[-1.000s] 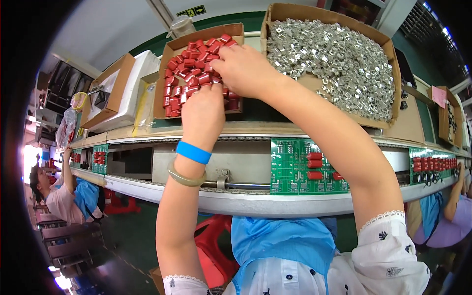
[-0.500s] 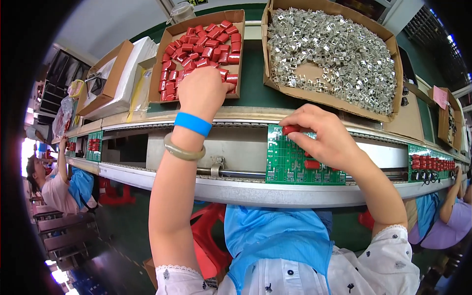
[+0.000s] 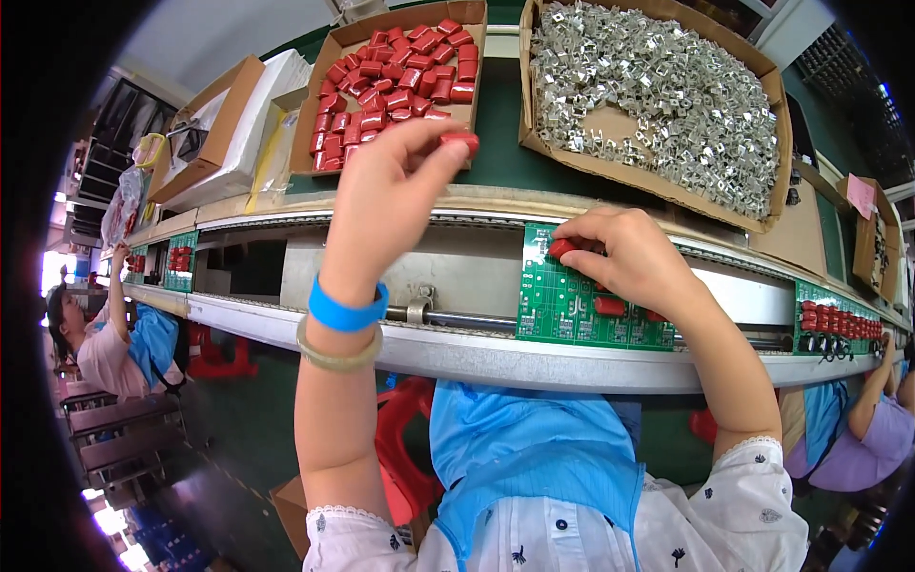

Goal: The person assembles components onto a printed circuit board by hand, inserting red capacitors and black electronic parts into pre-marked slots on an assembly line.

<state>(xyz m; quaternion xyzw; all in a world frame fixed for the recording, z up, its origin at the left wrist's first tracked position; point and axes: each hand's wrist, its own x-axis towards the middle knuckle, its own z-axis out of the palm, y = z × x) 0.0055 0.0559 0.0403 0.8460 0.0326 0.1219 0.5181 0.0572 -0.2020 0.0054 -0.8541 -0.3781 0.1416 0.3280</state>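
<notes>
Between the thumb and fingers of my left hand point(image 3: 396, 191) is a red film capacitor point(image 3: 459, 143), held up at the near right corner of a cardboard tray point(image 3: 310, 124) of loose red capacitors. My right hand point(image 3: 634, 257) pinches another red capacitor point(image 3: 562, 248) at the upper part of a green circuit board point(image 3: 543, 310). Whether its leads are in the board cannot be seen. A further red capacitor point(image 3: 610, 306) sits on that board below my right fingers. My right hand hides part of the board.
A large cardboard box point(image 3: 658, 202) of small metal brackets stands at the back right. The board lies on a conveyor with a metal front rail point(image 3: 457, 360). Populated boards point(image 3: 839, 319) lie farther right, others left. People point(image 3: 119, 348) sit at both sides.
My left hand has come out of the capacitor tray with a red capacitor in its fingers. My right hand stays at the board, still pinching its capacitor.
</notes>
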